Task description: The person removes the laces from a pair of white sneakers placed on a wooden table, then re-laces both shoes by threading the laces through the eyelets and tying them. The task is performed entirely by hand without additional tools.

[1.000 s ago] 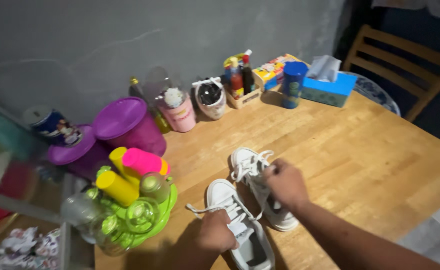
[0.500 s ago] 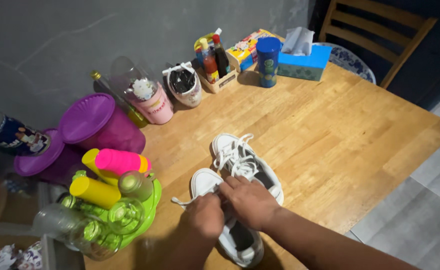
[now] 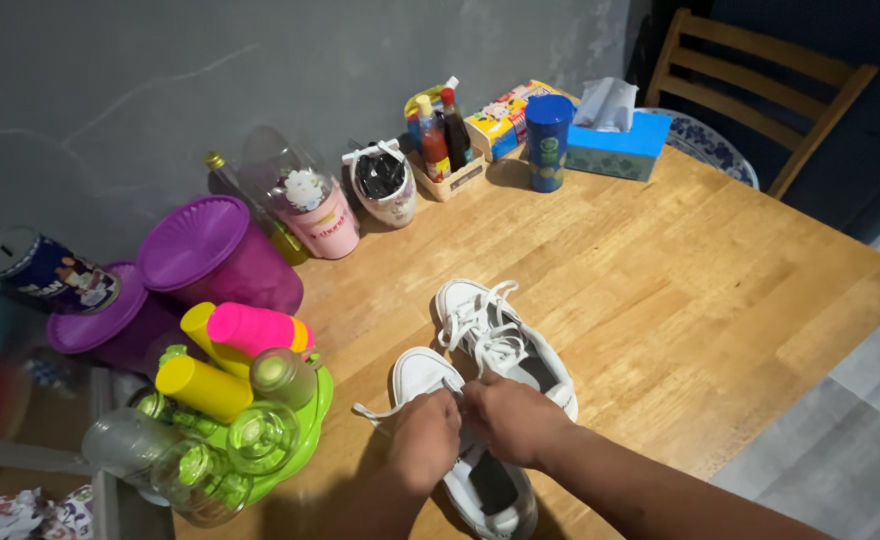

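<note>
Two white sneakers lie side by side on the wooden table (image 3: 680,280). The nearer sneaker (image 3: 422,372) is under both of my hands. My left hand (image 3: 423,440) and my right hand (image 3: 510,418) are closed over its laces, knuckles together, with a loose white lace end (image 3: 372,412) trailing to the left. The farther sneaker (image 3: 495,330) rests just beyond my right hand, laces loose on top. What my fingers pinch is hidden beneath them.
A green tray of bright cups (image 3: 245,400) stands at the left. Purple lidded tubs (image 3: 215,255), a pink cup (image 3: 325,215), a sauce bottle basket (image 3: 445,150), a blue cup (image 3: 547,140) and a tissue box (image 3: 620,135) line the wall. A wooden chair (image 3: 760,90) stands behind.
A second ago my right hand was on the farther sneaker; it came over to the nearer one beside my left hand. The view has shifted slightly.
</note>
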